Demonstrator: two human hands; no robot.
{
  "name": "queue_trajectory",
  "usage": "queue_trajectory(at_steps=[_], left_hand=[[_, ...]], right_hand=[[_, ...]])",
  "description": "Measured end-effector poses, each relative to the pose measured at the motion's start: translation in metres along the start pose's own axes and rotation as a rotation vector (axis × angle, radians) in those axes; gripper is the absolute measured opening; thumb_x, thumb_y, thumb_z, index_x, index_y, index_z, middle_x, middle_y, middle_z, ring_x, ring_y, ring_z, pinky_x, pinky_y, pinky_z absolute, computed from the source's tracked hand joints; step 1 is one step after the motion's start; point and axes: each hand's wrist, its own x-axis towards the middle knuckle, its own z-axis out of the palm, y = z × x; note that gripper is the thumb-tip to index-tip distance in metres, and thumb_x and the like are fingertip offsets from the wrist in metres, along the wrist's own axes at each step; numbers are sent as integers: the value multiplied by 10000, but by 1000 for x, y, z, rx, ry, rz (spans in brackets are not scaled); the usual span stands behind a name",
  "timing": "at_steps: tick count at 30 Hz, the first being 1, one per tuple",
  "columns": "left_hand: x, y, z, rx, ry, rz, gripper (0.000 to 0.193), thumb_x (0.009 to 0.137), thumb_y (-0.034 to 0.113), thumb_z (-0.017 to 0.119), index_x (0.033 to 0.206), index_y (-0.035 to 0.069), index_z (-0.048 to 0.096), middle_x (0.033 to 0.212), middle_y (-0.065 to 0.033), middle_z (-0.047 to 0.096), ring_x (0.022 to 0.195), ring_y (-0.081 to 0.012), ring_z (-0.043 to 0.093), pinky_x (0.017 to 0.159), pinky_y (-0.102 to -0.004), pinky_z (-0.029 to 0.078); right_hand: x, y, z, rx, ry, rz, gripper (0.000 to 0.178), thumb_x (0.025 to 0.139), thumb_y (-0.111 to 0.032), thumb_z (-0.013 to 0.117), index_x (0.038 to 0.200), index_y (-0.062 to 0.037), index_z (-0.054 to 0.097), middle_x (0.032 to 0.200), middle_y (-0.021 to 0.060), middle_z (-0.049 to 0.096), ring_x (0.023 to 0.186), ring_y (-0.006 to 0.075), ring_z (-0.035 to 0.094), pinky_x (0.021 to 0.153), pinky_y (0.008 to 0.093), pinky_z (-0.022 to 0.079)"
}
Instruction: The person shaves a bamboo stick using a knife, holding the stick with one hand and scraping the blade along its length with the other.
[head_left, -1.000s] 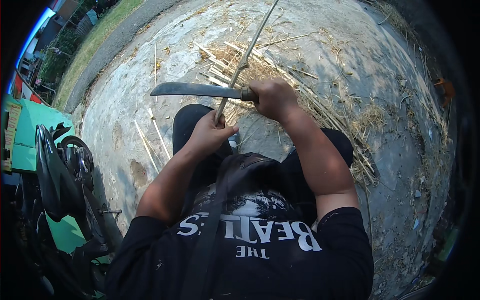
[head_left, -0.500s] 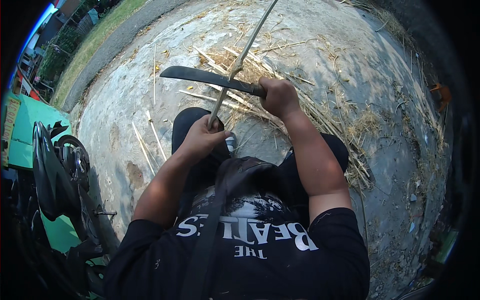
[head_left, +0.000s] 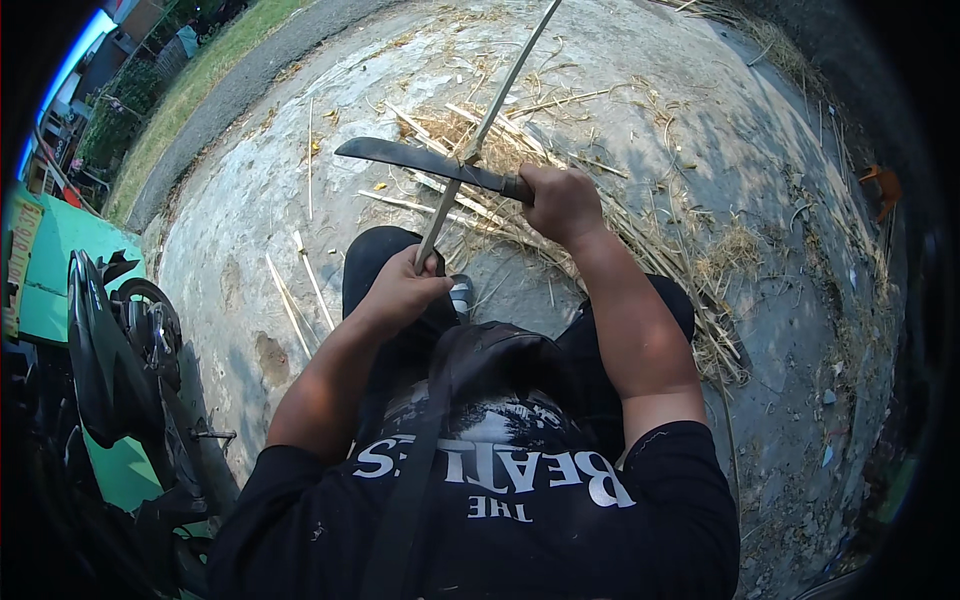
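Observation:
My right hand (head_left: 562, 203) is closed round the handle of a machete (head_left: 405, 155), whose dark, broad blade points left. A long, thin strip (head_left: 508, 88), apparently split bamboo, slants from my left hand up past the top edge of the view. The blade crosses this strip and touches it near a knobbly node, at about a third of its visible length. My left hand (head_left: 407, 290) grips the strip's near end above my left knee, thumb on top.
Split strips and shavings (head_left: 640, 240) lie heaped on the concrete ground (head_left: 250, 260) ahead and to the right. A few loose strips (head_left: 290, 305) lie left of my knee. A black motorcycle (head_left: 110, 370) stands at the left. An orange object (head_left: 882, 190) sits far right.
The machete has shifted slightly right and down, still against the strip. My left hand has drawn the strip's near end a little down toward me.

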Motion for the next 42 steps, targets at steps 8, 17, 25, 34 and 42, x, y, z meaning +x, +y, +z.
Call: queue_trajectory(at_steps=[8, 17, 25, 34, 42], left_hand=[[-14, 1, 3, 4, 25, 7, 322, 873, 29, 753, 919, 131, 451, 754, 80, 462, 640, -12, 446, 550, -195, 364], [-12, 2, -1, 34, 66, 34, 330, 877, 46, 777, 934, 125, 461, 753, 90, 443, 626, -9, 407, 542, -201, 344], [-32, 13, -14, -1, -7, 7, 307, 928, 181, 794, 920, 121, 492, 714, 94, 454, 600, 0, 402, 508, -203, 314], [-34, 25, -18, 161, 0, 174, 313, 951, 273, 781, 901, 125, 509, 711, 97, 446, 600, 3, 396, 491, -195, 292], [-40, 38, -21, 314, 112, 136, 255, 941, 236, 790, 936, 70, 596, 738, 83, 499, 670, -34, 428, 583, -235, 354]], right_hand=[[5, 5, 1, -48, 6, -31, 75, 830, -146, 678, 817, -118, 609, 697, 99, 671, 684, 334, 701, 666, 459, 544], [3, -24, 6, 36, 3, -223, 88, 812, -126, 685, 813, -109, 599, 715, 115, 672, 676, 374, 682, 667, 486, 547], [3, -2, -7, 82, 54, -47, 91, 789, -108, 684, 879, -117, 679, 756, 142, 689, 699, 368, 686, 670, 478, 551], [6, 2, -23, 8, 273, -183, 75, 783, -122, 704, 758, -120, 633, 650, 96, 651, 618, 337, 659, 634, 445, 523], [5, 10, -23, 102, 270, -212, 53, 792, -102, 709, 834, -108, 677, 705, 110, 674, 649, 348, 661, 637, 453, 521]])
